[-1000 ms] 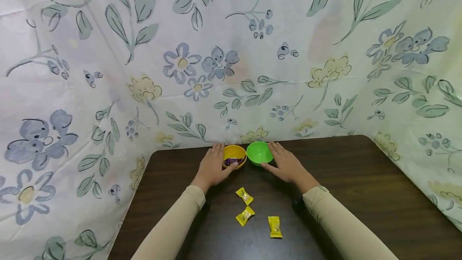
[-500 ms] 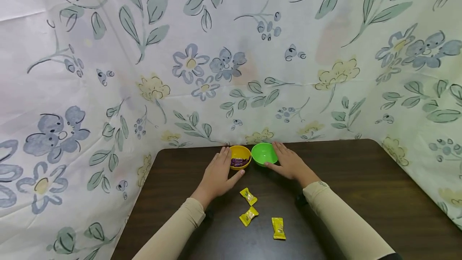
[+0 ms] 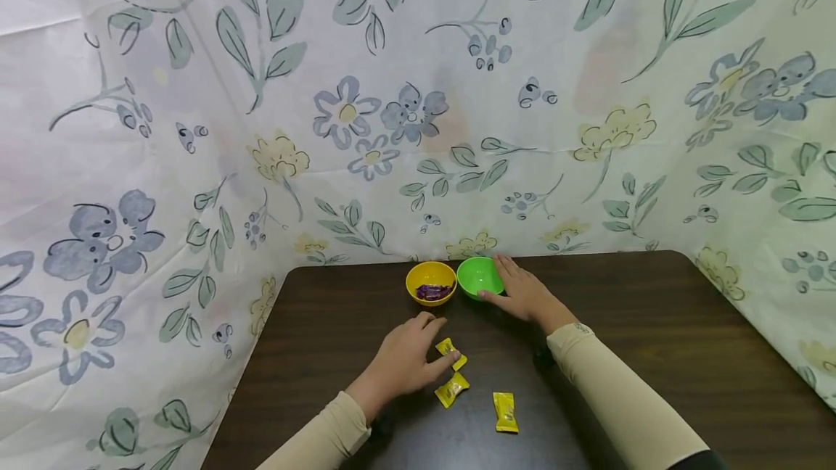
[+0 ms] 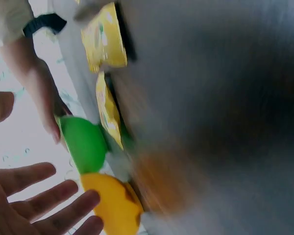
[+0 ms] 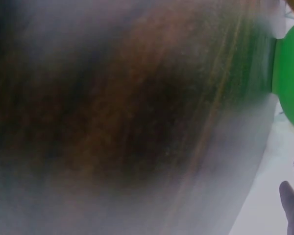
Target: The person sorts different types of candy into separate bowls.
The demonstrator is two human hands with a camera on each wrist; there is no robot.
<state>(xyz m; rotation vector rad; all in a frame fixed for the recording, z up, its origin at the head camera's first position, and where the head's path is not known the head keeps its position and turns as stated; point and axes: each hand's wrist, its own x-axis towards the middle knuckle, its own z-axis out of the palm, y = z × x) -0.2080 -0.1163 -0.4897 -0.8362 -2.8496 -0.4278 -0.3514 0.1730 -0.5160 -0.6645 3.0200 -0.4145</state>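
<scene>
My left hand (image 3: 406, 358) hovers over the table beside two yellow-wrapped candies, fingers loosely bent and thumb apart, with nothing in its grasp. The far candy (image 3: 451, 355) lies partly behind the thumb; the near candy (image 3: 452, 389) is just below it. A third wrapped candy (image 3: 505, 413) lies farther right. My right hand (image 3: 527, 297) lies against the right side of a green bowl (image 3: 478, 278), fingers straight and thumb at its front rim. To the left stands a yellow bowl (image 3: 429, 283) with purple-wrapped candies (image 3: 434, 291) inside. In the left wrist view, the left fingers (image 4: 63, 215) are spread.
The dark wooden table (image 3: 620, 325) carries both bowls near its back edge, side by side. A floral cloth (image 3: 457, 93) hangs behind the table and along its sides.
My left hand has left the yellow bowl's side and come back toward the two nearer wrapped candies. The right hand stays at the green bowl. The head view has shifted slightly.
</scene>
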